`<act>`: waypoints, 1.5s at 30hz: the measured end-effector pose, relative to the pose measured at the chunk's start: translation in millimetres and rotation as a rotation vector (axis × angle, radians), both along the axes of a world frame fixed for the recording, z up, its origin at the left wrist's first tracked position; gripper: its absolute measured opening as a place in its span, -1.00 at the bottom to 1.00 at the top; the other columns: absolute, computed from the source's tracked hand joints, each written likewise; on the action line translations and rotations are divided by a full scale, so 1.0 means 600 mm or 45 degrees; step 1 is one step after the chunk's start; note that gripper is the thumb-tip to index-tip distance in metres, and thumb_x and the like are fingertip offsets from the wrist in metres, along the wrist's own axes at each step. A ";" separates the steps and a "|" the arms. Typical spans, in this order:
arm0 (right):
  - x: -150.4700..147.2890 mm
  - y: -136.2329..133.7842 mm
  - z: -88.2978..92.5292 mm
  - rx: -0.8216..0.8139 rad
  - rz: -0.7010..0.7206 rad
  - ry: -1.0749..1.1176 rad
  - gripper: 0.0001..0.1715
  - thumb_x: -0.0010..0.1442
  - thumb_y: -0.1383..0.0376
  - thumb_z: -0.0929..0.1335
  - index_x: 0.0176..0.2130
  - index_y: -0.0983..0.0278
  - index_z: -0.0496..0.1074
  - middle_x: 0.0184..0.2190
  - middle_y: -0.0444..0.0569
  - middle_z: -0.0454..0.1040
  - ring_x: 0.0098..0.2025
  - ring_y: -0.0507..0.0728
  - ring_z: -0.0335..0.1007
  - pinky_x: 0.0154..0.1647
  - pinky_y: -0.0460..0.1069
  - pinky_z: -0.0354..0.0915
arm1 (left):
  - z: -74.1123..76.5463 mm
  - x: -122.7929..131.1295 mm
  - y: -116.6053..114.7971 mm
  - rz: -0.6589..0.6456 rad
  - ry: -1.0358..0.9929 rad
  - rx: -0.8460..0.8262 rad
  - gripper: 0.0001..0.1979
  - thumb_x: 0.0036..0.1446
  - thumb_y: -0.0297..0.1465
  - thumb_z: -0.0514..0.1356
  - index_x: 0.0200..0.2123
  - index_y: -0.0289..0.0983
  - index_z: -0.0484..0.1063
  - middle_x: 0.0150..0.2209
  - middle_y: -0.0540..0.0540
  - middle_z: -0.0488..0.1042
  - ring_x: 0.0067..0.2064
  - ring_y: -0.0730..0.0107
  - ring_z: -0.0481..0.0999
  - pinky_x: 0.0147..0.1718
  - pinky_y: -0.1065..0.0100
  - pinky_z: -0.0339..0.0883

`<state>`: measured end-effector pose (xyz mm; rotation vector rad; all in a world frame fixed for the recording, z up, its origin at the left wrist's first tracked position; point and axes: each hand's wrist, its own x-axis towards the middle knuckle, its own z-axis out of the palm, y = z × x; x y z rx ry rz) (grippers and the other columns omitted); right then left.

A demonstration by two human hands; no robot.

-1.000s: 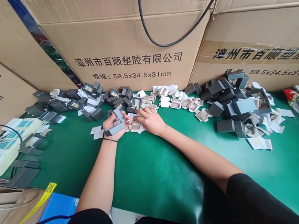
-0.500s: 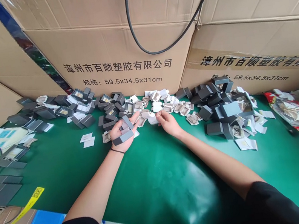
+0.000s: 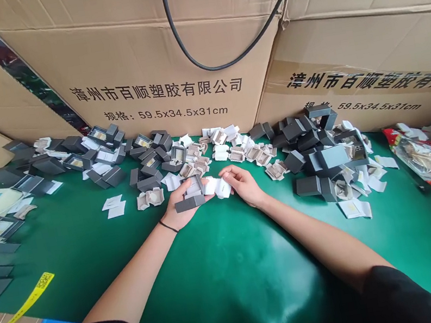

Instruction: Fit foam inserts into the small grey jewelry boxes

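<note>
Head view: right hand (image 3: 245, 185), pinching white card (image 3: 223, 189), has come nearer left hand (image 3: 180, 211), holding grey box (image 3: 189, 204).

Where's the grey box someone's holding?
In the head view, just left of centre, the open grey box sits in the left hand, beside the white card in the right hand.

Your left hand (image 3: 176, 217) is holding a small box (image 3: 190, 203) over the table (image 3: 225, 270); just right of it, your right hand (image 3: 245, 185) is holding a paper insert (image 3: 223, 188). One box pile (image 3: 114, 176) is lying left, another pile (image 3: 308, 140) right, loose inserts (image 3: 237, 153) between. Cartons (image 3: 138, 47) are standing behind; a bag (image 3: 429, 156) is lying farther right.
</note>
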<state>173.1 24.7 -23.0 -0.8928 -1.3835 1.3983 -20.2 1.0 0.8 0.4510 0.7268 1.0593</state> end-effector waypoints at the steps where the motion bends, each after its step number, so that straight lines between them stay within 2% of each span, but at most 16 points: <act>1: 0.000 0.000 -0.001 0.003 -0.007 -0.001 -0.63 0.13 -0.01 0.32 -0.28 0.25 0.38 -0.62 -0.23 0.26 -0.64 -0.06 0.12 -0.64 -0.12 0.11 | 0.002 0.001 0.000 0.017 0.005 -0.038 -0.70 0.25 -0.36 -0.01 -0.27 -0.35 0.50 -0.20 -0.15 0.54 -0.06 0.16 0.47 0.03 -0.01 0.28; 9: -0.006 -0.005 0.007 -0.005 -0.106 -0.088 -0.55 0.09 -0.08 0.31 -0.27 0.24 0.38 -0.36 -0.10 0.42 -0.56 -0.04 0.16 -0.62 -0.11 0.17 | 0.005 0.000 0.001 0.013 0.002 -0.175 -0.72 0.24 -0.33 0.00 -0.28 -0.32 0.47 -0.24 -0.18 0.54 -0.23 0.20 0.50 -0.24 0.16 0.38; 13: -0.003 -0.008 0.010 0.076 -0.127 -0.190 -0.53 0.14 -0.09 0.26 -0.24 0.24 0.37 -0.28 -0.05 0.45 -0.50 -0.01 0.25 -0.54 -0.08 0.26 | 0.001 -0.003 0.005 0.031 -0.056 -0.188 -0.72 0.24 -0.32 -0.02 -0.30 -0.30 0.45 -0.28 -0.16 0.53 -0.21 0.18 0.49 -0.24 0.16 0.36; 17: -0.003 -0.016 0.013 0.316 -0.068 -0.378 -0.54 0.21 -0.03 0.21 -0.11 0.23 0.37 -0.14 0.01 0.44 -0.40 0.03 0.34 -0.40 -0.03 0.35 | -0.004 -0.011 0.010 0.068 -0.132 -0.094 -0.70 0.25 -0.30 -0.04 -0.24 -0.30 0.45 -0.27 -0.15 0.52 -0.19 0.21 0.48 -0.16 0.16 0.34; 21: -0.007 -0.023 0.012 0.648 -0.020 -0.547 -0.53 0.17 0.07 0.31 0.02 0.24 0.32 -0.02 0.08 0.37 -0.08 0.14 0.35 -0.22 0.00 0.39 | -0.006 -0.017 0.011 0.073 -0.188 0.015 -0.74 0.24 -0.31 -0.02 -0.26 -0.27 0.44 -0.29 -0.09 0.50 -0.19 0.26 0.47 -0.14 0.20 0.33; 23: -0.009 -0.023 0.008 0.720 -0.049 -0.573 -0.51 0.17 0.11 0.32 0.05 0.25 0.30 0.02 0.12 0.34 -0.02 0.16 0.32 -0.20 0.01 0.40 | -0.005 -0.017 0.011 0.086 -0.175 0.023 -0.74 0.24 -0.32 -0.02 -0.29 -0.27 0.44 -0.29 -0.09 0.50 -0.18 0.26 0.47 -0.13 0.20 0.32; 28: -0.008 -0.019 -0.002 0.754 -0.069 -0.589 -0.50 0.17 0.15 0.32 0.08 0.23 0.28 0.06 0.12 0.30 0.04 0.17 0.30 -0.19 0.02 0.43 | 0.000 -0.012 0.008 0.117 -0.120 -0.057 -0.70 0.26 -0.31 -0.04 -0.26 -0.30 0.45 -0.29 -0.12 0.51 -0.17 0.23 0.47 -0.14 0.18 0.31; 33: -0.007 -0.018 -0.006 0.698 -0.093 -0.657 -0.37 0.13 0.17 0.34 0.17 0.19 0.19 0.01 0.08 0.37 -0.08 0.16 0.38 -0.14 0.06 0.42 | 0.002 -0.009 0.005 0.122 -0.095 -0.044 -0.72 0.24 -0.33 -0.01 -0.30 -0.29 0.48 -0.29 -0.13 0.52 -0.18 0.21 0.48 -0.13 0.17 0.31; 36: -0.008 -0.018 -0.004 0.730 -0.156 -0.699 -0.44 0.13 0.20 0.35 0.12 0.20 0.27 -0.03 0.06 0.42 -0.06 0.18 0.37 -0.07 0.09 0.37 | 0.000 -0.006 0.004 0.066 0.001 -0.006 -0.70 0.24 -0.36 0.00 -0.31 -0.35 0.50 -0.25 -0.19 0.53 -0.19 0.21 0.48 -0.14 0.22 0.32; 39: -0.007 -0.019 -0.001 0.768 -0.141 -0.736 -0.52 0.16 0.20 0.33 0.08 0.18 0.31 -0.05 0.04 0.45 -0.04 0.18 0.36 -0.03 0.10 0.33 | -0.001 -0.003 0.003 0.020 0.071 0.036 -0.69 0.23 -0.38 0.01 -0.29 -0.41 0.52 -0.21 -0.23 0.53 -0.18 0.22 0.49 -0.14 0.27 0.31; 45: -0.006 -0.017 -0.002 0.848 -0.162 -0.774 -0.45 0.15 0.17 0.35 0.12 0.21 0.26 0.10 0.08 0.33 0.12 0.22 0.22 0.10 0.15 0.23 | 0.004 -0.007 0.007 0.115 -0.052 -0.055 -0.70 0.24 -0.37 -0.01 -0.31 -0.35 0.49 -0.29 -0.19 0.53 -0.16 0.14 0.49 -0.07 0.09 0.31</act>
